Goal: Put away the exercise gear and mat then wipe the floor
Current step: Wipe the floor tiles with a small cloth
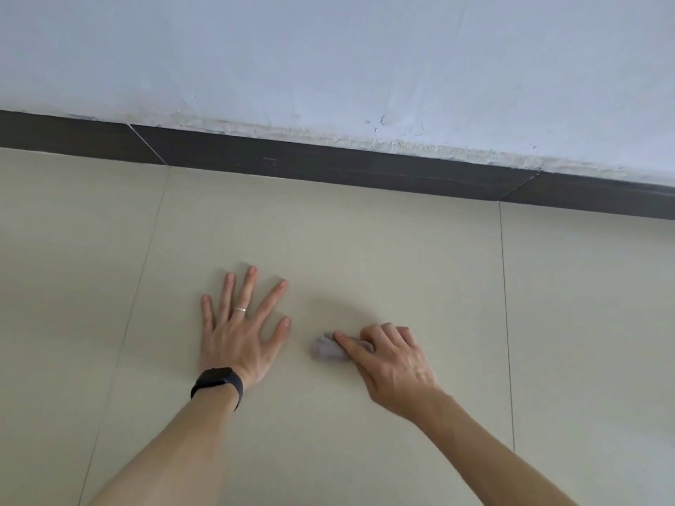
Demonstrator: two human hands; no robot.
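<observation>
My right hand (pixel 391 363) grips a small crumpled grey-lilac cloth (pixel 327 348) and holds it down on the beige tiled floor (pixel 365 250); part of the cloth is hidden under my fingers. A short way to its left, my left hand (pixel 239 330) lies flat on the same tile with fingers spread, a ring on one finger and a black band on the wrist. No exercise gear or mat is in view.
A dark skirting board (pixel 328 166) runs along the foot of a pale blue-white wall (pixel 328 60) beyond my hands. Thin grout lines (pixel 506 304) cross the floor to the left and right of both hands.
</observation>
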